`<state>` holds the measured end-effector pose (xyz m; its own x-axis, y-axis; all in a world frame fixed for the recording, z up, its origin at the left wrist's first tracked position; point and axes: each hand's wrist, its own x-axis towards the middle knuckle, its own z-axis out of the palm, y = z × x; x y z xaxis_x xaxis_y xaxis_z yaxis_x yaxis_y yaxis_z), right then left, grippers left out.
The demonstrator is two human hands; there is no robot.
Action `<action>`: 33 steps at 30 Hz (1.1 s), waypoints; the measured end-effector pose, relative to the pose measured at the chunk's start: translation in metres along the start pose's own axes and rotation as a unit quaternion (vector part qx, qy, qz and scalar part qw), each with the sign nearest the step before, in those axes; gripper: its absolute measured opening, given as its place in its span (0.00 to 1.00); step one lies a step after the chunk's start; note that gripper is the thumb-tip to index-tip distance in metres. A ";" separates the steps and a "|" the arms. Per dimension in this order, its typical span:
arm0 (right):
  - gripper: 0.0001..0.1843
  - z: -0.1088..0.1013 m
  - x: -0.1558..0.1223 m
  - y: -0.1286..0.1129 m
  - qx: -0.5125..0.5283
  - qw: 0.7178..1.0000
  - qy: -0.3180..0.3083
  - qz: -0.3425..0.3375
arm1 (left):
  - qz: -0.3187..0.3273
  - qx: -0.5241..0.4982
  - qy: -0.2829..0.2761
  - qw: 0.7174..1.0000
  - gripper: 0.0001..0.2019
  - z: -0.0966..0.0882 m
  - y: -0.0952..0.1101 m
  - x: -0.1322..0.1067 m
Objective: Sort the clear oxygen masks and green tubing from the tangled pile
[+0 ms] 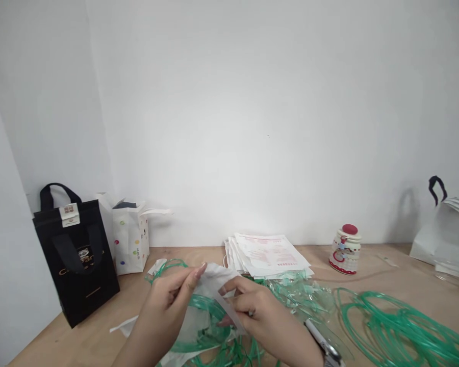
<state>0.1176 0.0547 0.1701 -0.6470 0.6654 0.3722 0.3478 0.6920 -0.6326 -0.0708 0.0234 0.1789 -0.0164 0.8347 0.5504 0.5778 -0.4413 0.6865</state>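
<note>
A thin white, partly see-through pouch (216, 272) is held up in front of me by both hands. My left hand (168, 300) pinches its upper left edge between thumb and fingers. On the opposite side, the fingers of my right hand (258, 306) are closed on the pouch's right edge. Coiled green tubing (204, 326) shows in or behind the lower part of the pouch; which of these I cannot tell. More loose green tubing (237, 351) lies below my hands on the wooden table (137, 300).
Printed white packets (271, 252) lie stacked by the wall, with clear green-tinted plastic pieces (302, 293) before them. Green tubing (405, 326) spreads at right. A red-lidded jar (346, 252), black bag (80, 260), dotted bag (130, 239) and white bag (428, 239) stand around.
</note>
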 end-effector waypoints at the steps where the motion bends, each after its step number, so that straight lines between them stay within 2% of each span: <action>1: 0.13 0.005 0.001 0.000 0.002 1.000 -0.003 -0.015 | 0.006 -0.008 -0.020 1.000 0.17 0.002 0.003 0.000; 3: 0.13 0.017 0.002 -0.002 0.008 0.999 -0.016 -0.036 | 0.028 -0.006 -0.061 0.998 0.18 0.009 0.011 -0.002; 6: 0.14 0.028 0.003 -0.004 -0.003 1.000 0.003 -0.023 | 0.077 0.023 -0.115 0.990 0.20 0.020 0.022 -0.008; 8: 0.13 0.029 0.003 -0.005 -0.014 1.000 0.025 -0.007 | 0.095 0.026 -0.132 0.986 0.18 0.026 0.025 -0.011; 10: 0.13 0.023 0.003 -0.005 -0.018 1.000 0.024 -0.005 | 0.087 0.009 -0.121 0.989 0.16 0.028 0.024 -0.011; 13: 0.13 0.003 0.000 -0.006 0.021 0.998 0.041 -0.034 | 0.020 -0.049 -0.044 0.998 0.14 0.021 0.014 -0.007; 15: 0.12 -0.013 -0.006 -0.007 0.069 0.990 0.109 -0.062 | -0.046 -0.103 0.048 0.992 0.12 0.014 0.003 -0.001; 18: 0.11 -0.032 -0.016 -0.005 0.088 0.963 0.244 -0.072 | -0.119 -0.205 0.171 0.956 0.13 0.006 -0.010 0.007; 20: 0.11 -0.037 -0.022 -0.004 0.062 0.954 0.287 -0.064 | -0.153 -0.284 0.214 0.922 0.13 0.005 -0.014 0.011; 22: 0.12 -0.036 -0.025 -0.004 0.022 0.957 0.286 -0.052 | -0.178 -0.356 0.240 0.886 0.11 0.006 -0.013 0.013; 24: 0.18 -0.031 -0.025 -0.005 -0.030 0.962 0.267 -0.041 | -0.198 -0.407 0.262 0.852 0.06 0.006 -0.009 0.014; 26: 0.25 -0.025 -0.022 -0.005 -0.082 0.963 0.254 -0.028 | -0.213 -0.433 0.262 0.836 0.06 0.005 -0.006 0.014; 27: 0.27 -0.022 -0.020 -0.004 -0.106 0.962 0.251 -0.021 | -0.214 -0.438 0.245 0.838 0.07 0.004 -0.005 0.014; 29: 0.24 -0.017 -0.016 -0.002 -0.146 0.958 0.248 -0.008 | -0.199 -0.426 0.194 0.861 0.09 0.002 -0.006 0.013; 31: 0.16 -0.014 -0.012 -0.002 -0.188 0.952 0.240 0.002 | -0.173 -0.390 0.163 0.890 0.12 0.001 -0.010 0.012; 33: 0.07 -0.011 -0.011 -0.004 -0.228 0.948 0.223 0.008 | -0.154 -0.341 0.168 0.912 0.14 0.003 -0.015 0.012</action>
<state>0.1310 0.0485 0.1762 -0.3237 0.6583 0.6796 0.6775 0.6626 -0.3192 -0.0775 0.0408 0.1737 -0.4076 0.8561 0.3177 -0.1370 -0.4013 0.9056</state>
